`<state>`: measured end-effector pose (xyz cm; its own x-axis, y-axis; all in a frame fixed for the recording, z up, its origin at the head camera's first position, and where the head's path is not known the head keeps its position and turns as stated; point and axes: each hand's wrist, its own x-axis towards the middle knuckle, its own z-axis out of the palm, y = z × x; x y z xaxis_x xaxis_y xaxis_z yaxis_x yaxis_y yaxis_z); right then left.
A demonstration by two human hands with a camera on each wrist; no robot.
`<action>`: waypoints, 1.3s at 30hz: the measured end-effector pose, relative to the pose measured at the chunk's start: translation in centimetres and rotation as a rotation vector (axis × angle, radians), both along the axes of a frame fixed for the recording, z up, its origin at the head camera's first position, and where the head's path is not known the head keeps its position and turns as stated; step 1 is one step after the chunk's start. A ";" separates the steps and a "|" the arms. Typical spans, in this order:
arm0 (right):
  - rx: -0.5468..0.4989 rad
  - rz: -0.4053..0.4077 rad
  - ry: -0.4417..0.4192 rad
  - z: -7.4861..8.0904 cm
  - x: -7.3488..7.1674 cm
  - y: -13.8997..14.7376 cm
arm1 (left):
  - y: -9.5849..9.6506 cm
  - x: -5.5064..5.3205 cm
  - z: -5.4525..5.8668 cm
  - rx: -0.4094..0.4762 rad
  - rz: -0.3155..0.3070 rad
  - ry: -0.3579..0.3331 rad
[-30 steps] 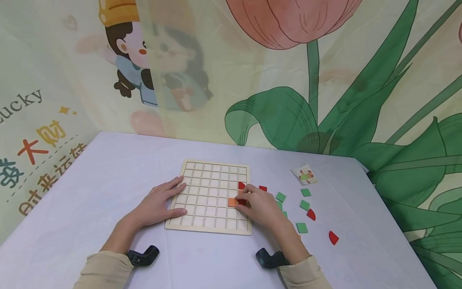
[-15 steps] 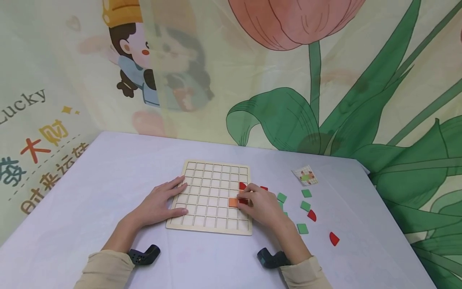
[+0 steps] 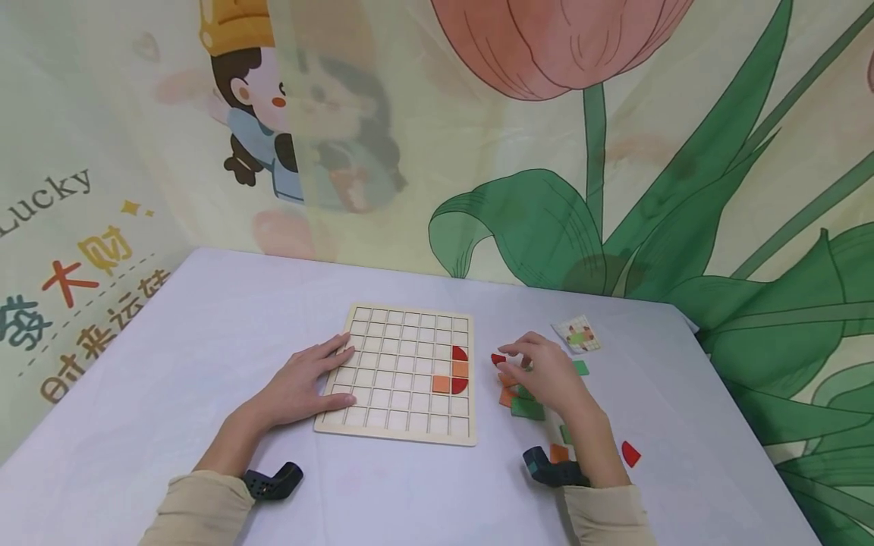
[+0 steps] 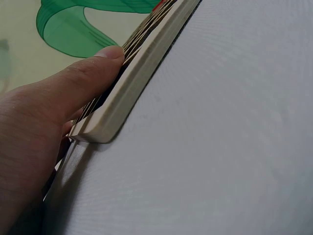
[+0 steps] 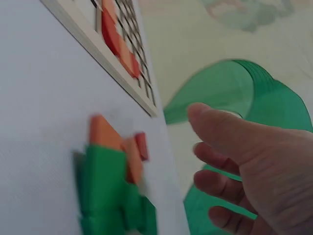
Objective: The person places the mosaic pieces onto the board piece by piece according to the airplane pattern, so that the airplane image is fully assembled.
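Observation:
A wooden grid board lies on the table. Along its right side sit two red quarter-circle tiles, the upper one and the lower one, with an orange square tile between them and another orange square to the left. My left hand rests over the board's left edge, fingers spread; its thumb lies on the frame in the left wrist view. Right of the board, my right hand hovers above loose tiles, fingers apart and holding nothing. Its fingertips are near a red tile.
Under and around the right hand lie green tiles and orange tiles, bunched together in the right wrist view. Another orange tile and a red quarter-circle lie farther off. A small pattern card is at the back.
My right hand has left the board's right edge and moved right over the loose tiles, uncovering the red and orange tiles there. My left hand stays on the board.

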<state>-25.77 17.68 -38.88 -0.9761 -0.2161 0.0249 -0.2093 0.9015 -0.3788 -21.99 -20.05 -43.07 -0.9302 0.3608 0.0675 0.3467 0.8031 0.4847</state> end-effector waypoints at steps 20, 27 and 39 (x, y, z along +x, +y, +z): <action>0.112 -0.030 -0.165 0.0 -0.1 1.1 | -0.1 0.0 0.0 -0.003 0.008 -0.003; 0.121 -0.015 -0.171 -0.1 -0.2 1.1 | 0.0 0.0 0.1 -0.003 0.003 -0.003; 0.111 -0.034 -0.174 -0.7 -0.2 1.2 | 0.0 0.0 0.0 -0.010 0.005 0.000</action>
